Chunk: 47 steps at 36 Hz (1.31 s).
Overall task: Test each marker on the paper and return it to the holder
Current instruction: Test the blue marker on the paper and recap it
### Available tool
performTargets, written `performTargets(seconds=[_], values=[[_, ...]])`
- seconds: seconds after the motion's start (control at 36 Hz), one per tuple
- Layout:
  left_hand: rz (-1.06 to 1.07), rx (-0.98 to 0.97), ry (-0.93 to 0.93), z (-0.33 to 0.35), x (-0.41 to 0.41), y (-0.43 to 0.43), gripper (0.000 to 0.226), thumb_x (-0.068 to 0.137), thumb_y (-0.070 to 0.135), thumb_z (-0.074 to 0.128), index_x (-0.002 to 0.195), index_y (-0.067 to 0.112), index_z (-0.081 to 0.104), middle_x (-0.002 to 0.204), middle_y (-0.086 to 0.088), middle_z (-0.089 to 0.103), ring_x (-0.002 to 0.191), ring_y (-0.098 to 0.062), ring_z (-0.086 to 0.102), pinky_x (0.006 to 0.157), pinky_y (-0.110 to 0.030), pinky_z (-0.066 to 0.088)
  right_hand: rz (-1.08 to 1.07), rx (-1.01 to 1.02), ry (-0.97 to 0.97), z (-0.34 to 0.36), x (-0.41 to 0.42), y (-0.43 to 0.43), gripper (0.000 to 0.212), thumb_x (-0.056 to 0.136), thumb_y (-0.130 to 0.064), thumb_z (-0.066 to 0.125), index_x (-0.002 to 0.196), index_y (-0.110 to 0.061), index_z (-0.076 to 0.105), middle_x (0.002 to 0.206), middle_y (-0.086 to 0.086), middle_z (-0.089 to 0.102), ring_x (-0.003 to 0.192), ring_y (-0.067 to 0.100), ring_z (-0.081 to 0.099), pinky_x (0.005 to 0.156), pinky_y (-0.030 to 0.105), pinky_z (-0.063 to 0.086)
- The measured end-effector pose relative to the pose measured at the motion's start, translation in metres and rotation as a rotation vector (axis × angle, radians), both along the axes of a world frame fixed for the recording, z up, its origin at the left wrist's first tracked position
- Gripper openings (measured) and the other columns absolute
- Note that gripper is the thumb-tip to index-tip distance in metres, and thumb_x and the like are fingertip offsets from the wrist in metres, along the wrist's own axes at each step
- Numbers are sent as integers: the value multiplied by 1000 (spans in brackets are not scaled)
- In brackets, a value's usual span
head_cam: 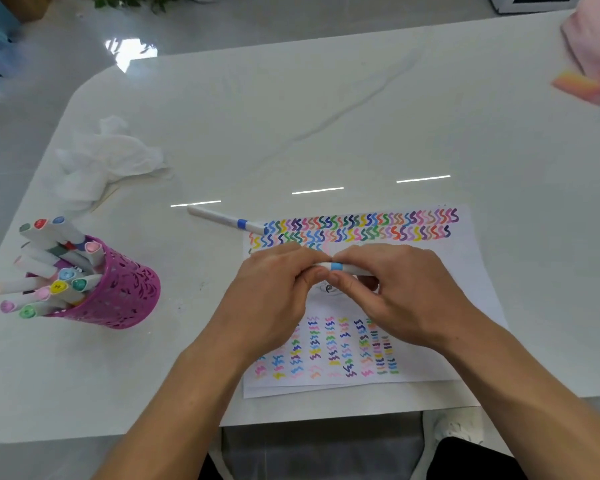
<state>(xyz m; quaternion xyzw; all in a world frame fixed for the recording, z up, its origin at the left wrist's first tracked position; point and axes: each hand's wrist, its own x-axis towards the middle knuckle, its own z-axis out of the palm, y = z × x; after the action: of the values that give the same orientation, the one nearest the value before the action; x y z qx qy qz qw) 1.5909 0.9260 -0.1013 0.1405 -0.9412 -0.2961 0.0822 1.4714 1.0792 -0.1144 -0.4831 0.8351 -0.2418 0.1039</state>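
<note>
Both hands: left hand (274,289) and right hand (392,289) pinch light-blue marker (336,266) | paper (478,306) mostly scribbled | blue marker (222,218) unreturned | holder (129,292) nearly full

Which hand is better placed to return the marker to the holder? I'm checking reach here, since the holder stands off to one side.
Probably the left hand: the purple holder stands on its side of the table, while the right hand would have to cross over. Both hands grip the marker now.

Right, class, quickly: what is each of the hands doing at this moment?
Left hand: closed on one end of the light-blue-banded marker.
Right hand: closed on the same marker's other end, over the paper.
</note>
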Motion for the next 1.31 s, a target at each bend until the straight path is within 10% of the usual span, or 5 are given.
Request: performTargets(seconds=[0.81, 1.17, 1.31], values=[[197, 123, 110, -7, -9, 7, 15, 91, 26, 66, 97, 30, 78, 85, 16, 74, 73, -1, 65, 74, -29, 55, -118, 34, 28, -6, -5, 4, 60, 98, -73, 31, 65, -24, 39, 48, -4, 39, 47, 12, 43, 49, 31, 35], [328, 21, 67, -6, -8, 1, 12, 94, 30, 68, 101, 30, 77, 86, 20, 65, 76, -5, 58, 80, -28, 50, -235, -152, -373, -7, -10, 3, 10, 107, -29, 45, 113, -37, 45, 81, 2, 70, 71, 22, 65, 71, 48, 53], [292, 19, 28, -8, -5, -2, 13, 93, 32, 69, 103, 33, 77, 93, 18, 63, 78, 0, 57, 78, -19, 46, -260, -385, -492, -3, -13, 4, 27, 107, -15, 52, 112, -40, 56, 102, -9, 67, 63, 15, 71, 57, 25, 55]])
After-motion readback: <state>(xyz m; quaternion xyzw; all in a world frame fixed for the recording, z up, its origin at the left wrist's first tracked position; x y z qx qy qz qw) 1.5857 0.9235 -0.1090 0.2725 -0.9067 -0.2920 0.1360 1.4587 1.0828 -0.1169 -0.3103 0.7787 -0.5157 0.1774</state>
